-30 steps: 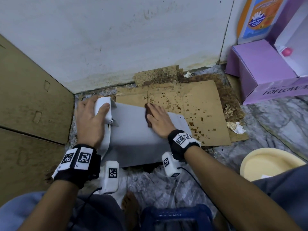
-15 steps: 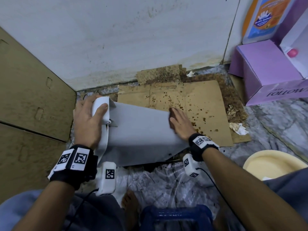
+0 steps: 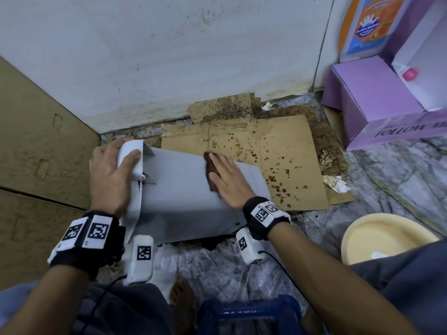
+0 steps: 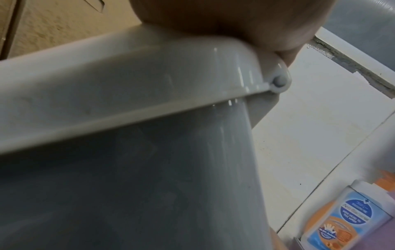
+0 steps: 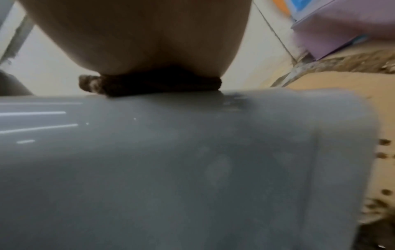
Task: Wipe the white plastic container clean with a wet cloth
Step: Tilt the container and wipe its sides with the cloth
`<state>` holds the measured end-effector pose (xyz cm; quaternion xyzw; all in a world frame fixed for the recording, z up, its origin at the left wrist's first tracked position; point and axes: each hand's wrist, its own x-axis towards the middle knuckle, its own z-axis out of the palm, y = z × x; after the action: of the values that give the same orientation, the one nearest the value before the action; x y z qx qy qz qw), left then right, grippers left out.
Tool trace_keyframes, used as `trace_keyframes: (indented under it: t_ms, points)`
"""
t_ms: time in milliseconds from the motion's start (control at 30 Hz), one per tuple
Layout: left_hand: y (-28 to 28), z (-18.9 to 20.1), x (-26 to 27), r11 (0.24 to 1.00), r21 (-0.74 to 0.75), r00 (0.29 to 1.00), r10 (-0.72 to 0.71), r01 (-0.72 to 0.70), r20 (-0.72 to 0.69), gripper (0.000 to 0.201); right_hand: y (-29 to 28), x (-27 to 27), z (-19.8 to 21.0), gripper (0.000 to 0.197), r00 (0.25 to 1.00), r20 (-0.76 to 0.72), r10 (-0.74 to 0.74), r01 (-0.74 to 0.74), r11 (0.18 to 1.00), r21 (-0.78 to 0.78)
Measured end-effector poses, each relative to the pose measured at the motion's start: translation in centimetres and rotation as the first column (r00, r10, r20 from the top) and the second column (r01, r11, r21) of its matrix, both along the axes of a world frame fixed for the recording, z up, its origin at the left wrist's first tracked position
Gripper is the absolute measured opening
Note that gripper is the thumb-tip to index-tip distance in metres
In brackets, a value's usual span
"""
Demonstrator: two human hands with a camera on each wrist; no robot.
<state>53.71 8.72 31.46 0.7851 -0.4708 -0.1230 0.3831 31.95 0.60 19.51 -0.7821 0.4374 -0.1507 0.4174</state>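
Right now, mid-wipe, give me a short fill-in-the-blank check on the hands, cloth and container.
1. The right hand presses a dark ____ flat onto the white container.
2. The left hand grips the container's ____ end.
3. The container lies on its ____.
4. The yellow basin sits on the person's ____ side.

Missing words: cloth; lid; side; right
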Motion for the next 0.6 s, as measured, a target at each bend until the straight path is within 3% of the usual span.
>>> trace_keyframes:
  t_ms: [100, 167, 233, 367, 600]
  points:
    - [0.1, -0.1, 0.3, 1.0, -0.002, 1.0, 0.0, 0.0, -0.001, 0.07, -0.9, -2.9, -2.3, 0.053, 0.992, -0.075, -0.103, 0.104, 0.994, 0.015]
    - [0.0, -0.1, 0.2, 1.0, 0.001, 1.0, -0.004, 0.004, 0.012, 0.067, -1.5, -5.0, -4.6, 0.051, 0.97, -0.206, -0.128, 0.137, 0.99, 0.027]
    - [-0.2, -0.1, 0.1, 1.0, -0.001, 1.0, -0.006, 0.006, 0.014, 0.067, -1.7, -6.2, -6.2, 0.059, 0.948, -0.286, -0.142, 0.164, 0.985, 0.056]
    - [-0.2, -0.1, 0.5, 1.0, 0.002, 1.0, 0.006, -0.007, 0.014, 0.067, -0.9, -4.8, -5.7, 0.056, 0.949, -0.209, -0.236, 0.257, 0.963, 0.08]
    - [-0.8, 0.1, 0.5, 1.0, 0.027, 1.0, -0.003, 0.002, 0.026, 0.064, 2.4, 0.4, 0.6, 0.054, 0.998, -0.019, -0.053, 0.052, 0.997, -0.059]
